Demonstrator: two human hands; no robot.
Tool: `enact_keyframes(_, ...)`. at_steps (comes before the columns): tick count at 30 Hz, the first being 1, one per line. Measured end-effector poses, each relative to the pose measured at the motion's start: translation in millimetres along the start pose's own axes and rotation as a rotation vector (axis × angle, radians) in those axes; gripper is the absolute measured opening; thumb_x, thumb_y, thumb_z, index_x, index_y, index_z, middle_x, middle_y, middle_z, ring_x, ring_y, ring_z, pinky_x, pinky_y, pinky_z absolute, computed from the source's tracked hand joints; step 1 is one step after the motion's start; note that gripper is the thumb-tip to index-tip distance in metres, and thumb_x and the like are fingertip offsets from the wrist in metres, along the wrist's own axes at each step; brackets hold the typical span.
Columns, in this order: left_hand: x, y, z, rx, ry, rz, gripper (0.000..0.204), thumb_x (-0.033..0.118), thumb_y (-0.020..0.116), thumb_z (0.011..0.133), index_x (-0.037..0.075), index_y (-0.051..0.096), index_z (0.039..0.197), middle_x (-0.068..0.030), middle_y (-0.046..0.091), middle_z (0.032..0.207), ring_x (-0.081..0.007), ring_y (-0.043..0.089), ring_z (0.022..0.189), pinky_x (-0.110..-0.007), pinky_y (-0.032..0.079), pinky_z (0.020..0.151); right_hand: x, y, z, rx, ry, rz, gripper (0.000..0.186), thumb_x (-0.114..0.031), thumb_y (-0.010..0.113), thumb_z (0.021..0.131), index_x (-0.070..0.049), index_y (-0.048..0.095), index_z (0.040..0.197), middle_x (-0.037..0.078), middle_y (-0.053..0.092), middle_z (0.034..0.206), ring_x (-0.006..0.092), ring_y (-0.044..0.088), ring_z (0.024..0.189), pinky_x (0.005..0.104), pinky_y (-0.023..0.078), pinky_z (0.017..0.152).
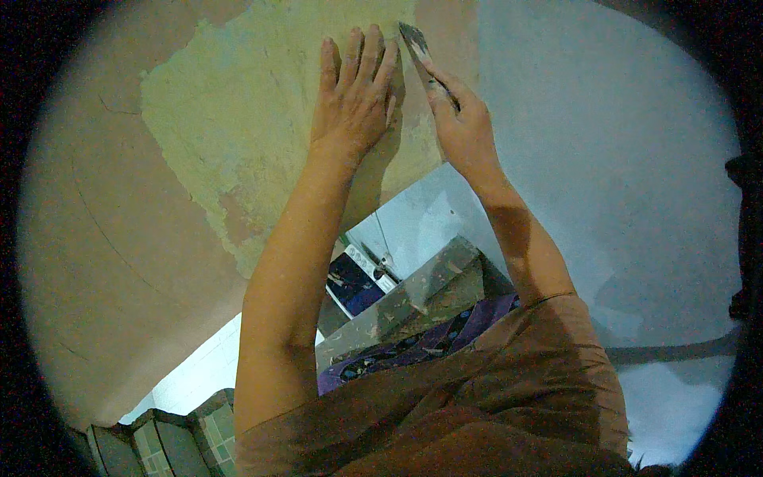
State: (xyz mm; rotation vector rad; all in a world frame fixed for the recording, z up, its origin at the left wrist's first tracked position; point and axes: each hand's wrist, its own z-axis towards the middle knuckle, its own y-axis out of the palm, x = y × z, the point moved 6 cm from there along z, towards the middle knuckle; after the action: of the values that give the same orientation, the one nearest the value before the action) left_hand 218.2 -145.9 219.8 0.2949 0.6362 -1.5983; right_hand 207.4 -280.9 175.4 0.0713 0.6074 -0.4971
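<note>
My left hand [351,97] lies flat against the wall, fingers spread and pointing up, on a yellowish-green patch of filler [238,103]. Just to its right, my right hand [459,119] grips the handle of a small putty knife [416,41]. The grey blade points up and left and touches the wall at the patch's upper edge. Around the patch the wall [103,238] is bare brownish plaster with fine cracks. Both forearms reach up from a brown sleeveless top at the lower edge.
A pale blue-grey wall [620,159] meets the brown wall at a corner on the right. Below stand a paint-spattered grey box or platform [429,294], purple patterned cloth [445,334], a dark blue object [354,288] and tiled steps [175,437] at the lower left.
</note>
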Motion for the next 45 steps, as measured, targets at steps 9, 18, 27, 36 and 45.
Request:
enact_keyframes(9, 1.4, -1.8, -0.6, 0.039, 0.004, -0.033, 0.063, 0.036, 0.059, 0.084, 0.012, 0.041, 0.14, -0.0101, 0.036, 0.147, -0.028, 0.032, 0.136, -0.053, 0.016, 0.114, -2.9, -4.3, 14.7, 0.122, -0.161, -0.01, 0.033, -0.019, 0.052, 0.093, -0.01, 0.06, 0.124, 0.02, 0.067, 0.098, 0.0278, 0.064, 0.087, 0.0366, 0.049, 0.079)
enact_keyframes(18, 0.3, 2.6, 0.3, -0.017, -0.006, -0.064, 0.071, 0.036, 0.059, 0.082, 0.018, 0.032, 0.146, -0.0108, 0.029, 0.151, -0.0315, 0.027, 0.139, -0.055, 0.014, 0.114, -7.4, -21.4, 61.5, 0.037, -0.002, -0.283, 0.041, -0.033, 0.056, 0.089, -0.013, 0.061, 0.125, 0.018, 0.068, 0.107, 0.0251, 0.067, 0.092, 0.0344, 0.05, 0.082)
enact_keyframes(27, 0.6, 4.6, -1.3, -0.019, -0.002, -0.019, 0.069, 0.037, 0.057, 0.085, 0.017, 0.033, 0.145, -0.0116, 0.028, 0.152, -0.0316, 0.027, 0.139, -0.055, 0.012, 0.115, -24.4, -41.9, 111.8, 0.014, -0.167, -0.259, 0.042, -0.022, 0.048, 0.089, -0.005, 0.059, 0.125, 0.024, 0.064, 0.113, 0.0343, 0.062, 0.104, 0.0389, 0.047, 0.088)
enact_keyframes(36, 2.5, -1.4, -1.4, 0.025, 0.005, 0.012, 0.061, 0.036, 0.054, 0.086, 0.011, 0.04, 0.14, -0.0101, 0.037, 0.146, -0.0288, 0.033, 0.135, -0.053, 0.017, 0.114, -35.4, -46.4, 126.1, 0.03, -0.18, -0.308, 0.044, -0.024, 0.046, 0.087, -0.005, 0.06, 0.123, 0.024, 0.064, 0.111, 0.0354, 0.064, 0.099, 0.0397, 0.048, 0.085)
enact_keyframes(45, 2.8, 0.7, -2.2, 0.022, 0.01, 0.016, 0.062, 0.039, 0.053, 0.087, 0.011, 0.039, 0.141, -0.0096, 0.036, 0.147, -0.0282, 0.032, 0.136, -0.054, 0.016, 0.114, -40.9, -48.2, 140.0, 0.026, -0.116, -0.287, 0.043, -0.022, 0.047, 0.087, -0.007, 0.06, 0.125, 0.018, 0.066, 0.08, 0.0256, 0.056, 0.06, 0.0355, 0.047, 0.063)
